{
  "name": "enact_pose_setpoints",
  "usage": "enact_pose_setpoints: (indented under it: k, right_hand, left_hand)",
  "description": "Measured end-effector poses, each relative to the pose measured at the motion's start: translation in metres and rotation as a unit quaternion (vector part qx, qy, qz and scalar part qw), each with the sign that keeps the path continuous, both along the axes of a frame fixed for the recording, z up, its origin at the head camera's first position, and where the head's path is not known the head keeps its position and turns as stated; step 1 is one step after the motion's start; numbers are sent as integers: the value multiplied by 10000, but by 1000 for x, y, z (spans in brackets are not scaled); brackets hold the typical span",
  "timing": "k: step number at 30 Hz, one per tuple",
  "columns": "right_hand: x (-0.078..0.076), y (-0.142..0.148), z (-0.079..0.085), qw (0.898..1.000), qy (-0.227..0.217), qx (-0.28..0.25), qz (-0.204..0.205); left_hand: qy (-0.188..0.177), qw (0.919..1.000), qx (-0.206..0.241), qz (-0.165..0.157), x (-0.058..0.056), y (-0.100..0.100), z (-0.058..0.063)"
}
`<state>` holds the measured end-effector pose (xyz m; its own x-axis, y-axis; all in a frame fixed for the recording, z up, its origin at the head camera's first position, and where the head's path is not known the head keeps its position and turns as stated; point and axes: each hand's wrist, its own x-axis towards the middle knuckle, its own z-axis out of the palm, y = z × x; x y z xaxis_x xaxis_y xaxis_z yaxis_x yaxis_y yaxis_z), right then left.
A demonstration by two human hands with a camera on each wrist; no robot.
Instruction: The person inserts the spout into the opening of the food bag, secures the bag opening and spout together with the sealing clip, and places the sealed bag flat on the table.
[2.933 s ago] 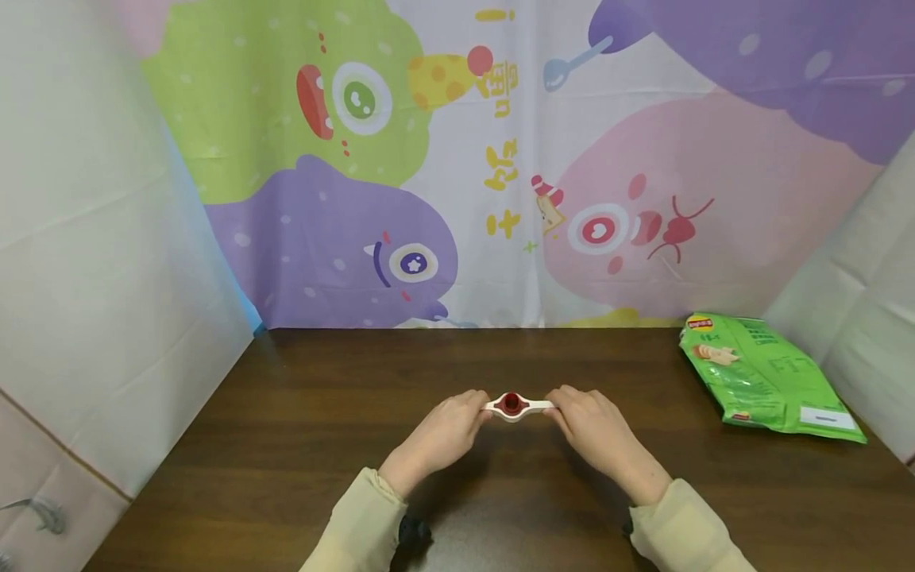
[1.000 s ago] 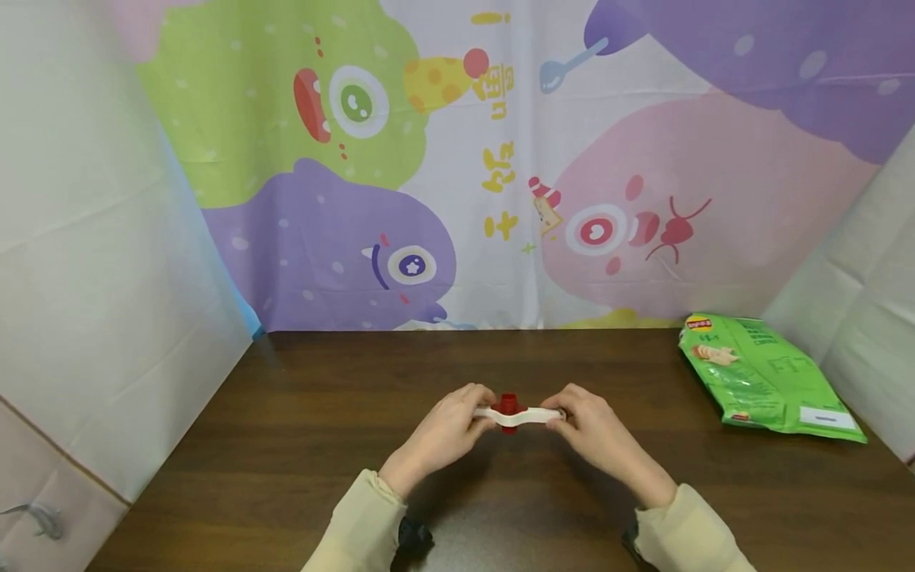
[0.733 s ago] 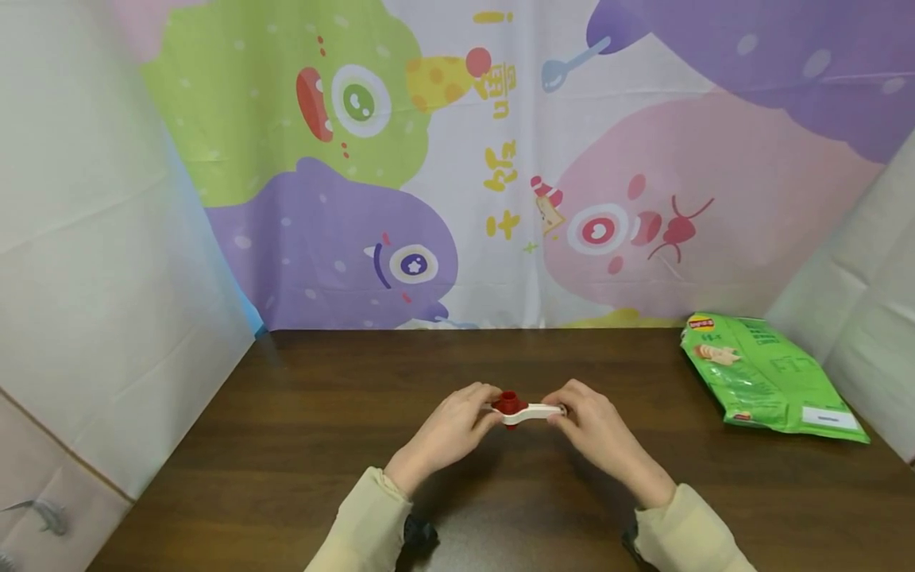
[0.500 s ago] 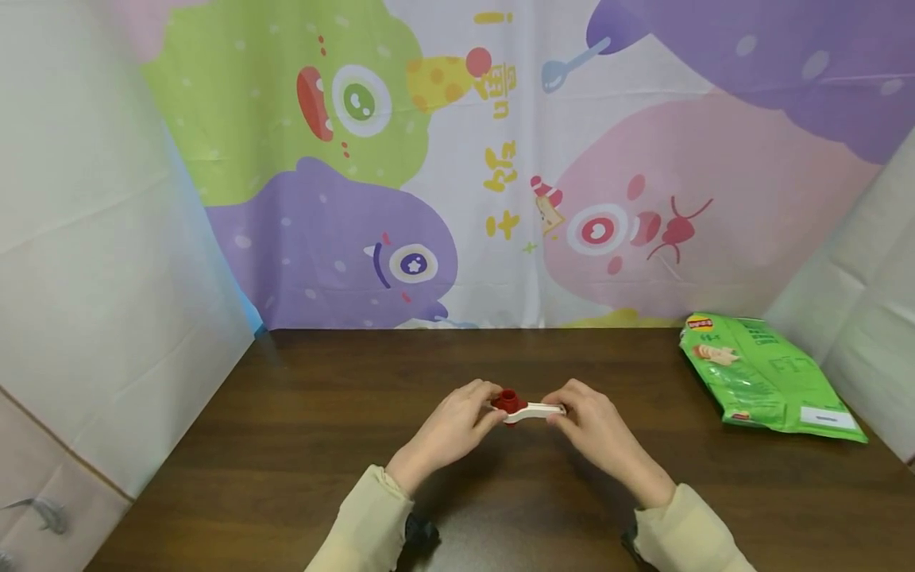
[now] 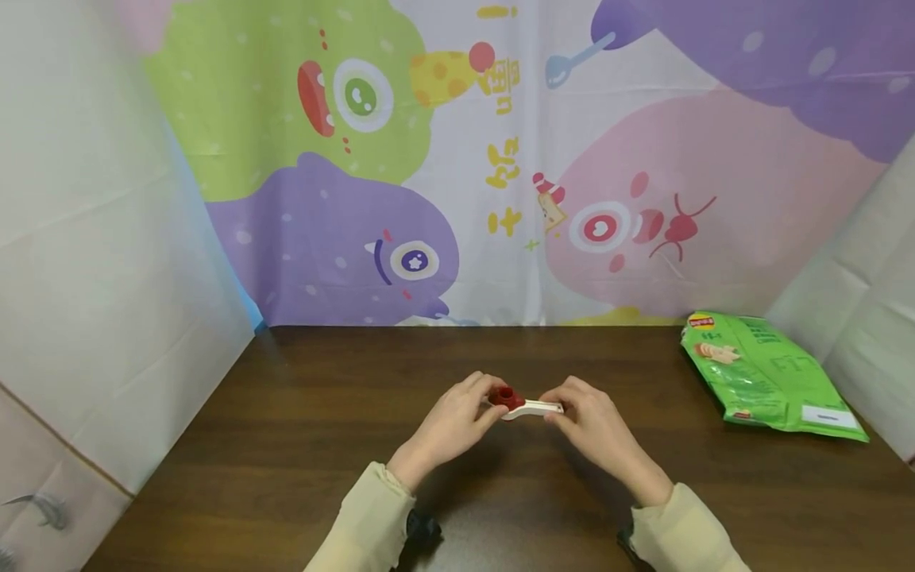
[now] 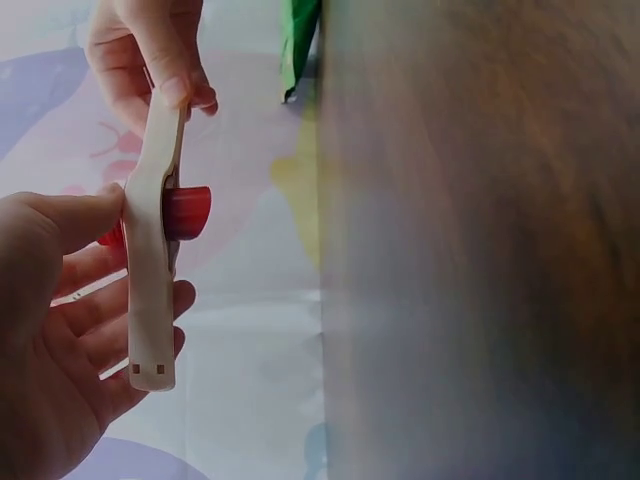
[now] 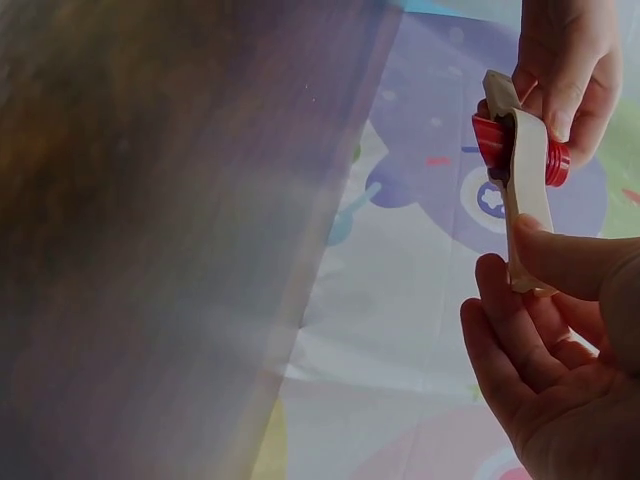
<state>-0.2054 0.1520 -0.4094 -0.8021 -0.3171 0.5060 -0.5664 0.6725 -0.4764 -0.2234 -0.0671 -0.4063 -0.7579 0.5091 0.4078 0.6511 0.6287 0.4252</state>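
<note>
Both hands hold a white bag clip with a red pour spout (image 5: 507,395) above the table. My left hand (image 5: 453,419) grips its left part, thumb and fingers close beside the spout. In the left wrist view, the clip's white bar (image 6: 150,310) runs past the left thumb, and its free end has two small square holes. The fingers lie behind the bar. My right hand (image 5: 599,421) pinches the other end between thumb and fingertips. From the right wrist view, the ribbed red part (image 7: 557,163) shows on one side of the bar and a smooth red tube on the other.
A green snack bag (image 5: 772,377) lies at the right rear of the brown wooden table (image 5: 322,477). Behind the table hangs a cloth printed with cartoon monsters (image 5: 415,230). Pale cloth walls (image 5: 107,238) stand at both sides.
My left hand has slid along the clip to the right, up to the spout. The clip has tipped, so the spout now points more upward than at first. The right hand keeps its end.
</note>
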Motion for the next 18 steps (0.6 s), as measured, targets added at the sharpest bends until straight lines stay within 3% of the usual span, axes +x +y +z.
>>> enact_pose_setpoints:
  k: [7,18]
  right_hand:
    - [0,0,0,10000,-80,9,-5]
    - [-1,3,0,9998,-154,39,141]
  left_hand:
    - [-125,9998,107,80,1,3,-1]
    - [378,9992,-143,59,0,3,-3]
